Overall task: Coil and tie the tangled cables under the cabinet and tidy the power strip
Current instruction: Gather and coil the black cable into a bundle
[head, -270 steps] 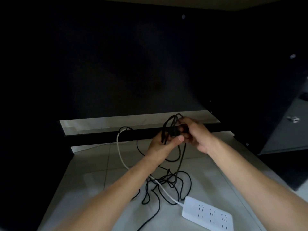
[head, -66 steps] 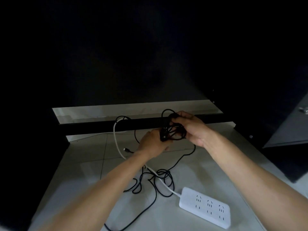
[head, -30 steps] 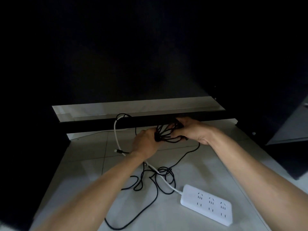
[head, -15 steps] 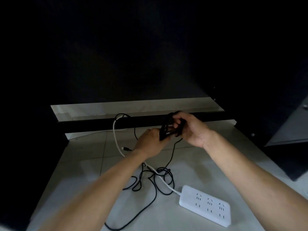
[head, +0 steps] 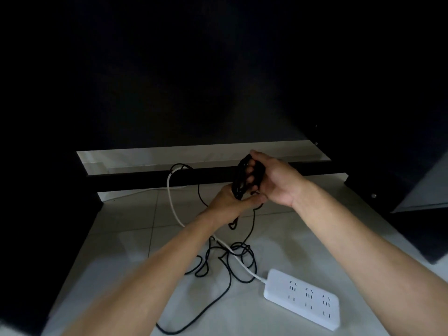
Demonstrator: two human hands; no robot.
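Head view: both hands, left hand (head: pixel 231 198) and right hand (head: pixel 276 181), grip the black cable coil (head: pixel 242 180) beyond the power strip (head: pixel 303 298); wraps should stay tight and even.

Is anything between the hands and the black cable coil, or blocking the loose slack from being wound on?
Nothing stands between them: left hand and right hand both grip the black coil. The loose black slack lies tangled over the white cord on the floor.

The cabinet (head: pixel 218 81) interior is lying in darkness; no detail is showing. The black cable (head: pixel 228 284) is running under the left forearm, and its coiled part is hiding the right hand (head: pixel 274 183) fingers. Both forearms are leaving the bottom edge.
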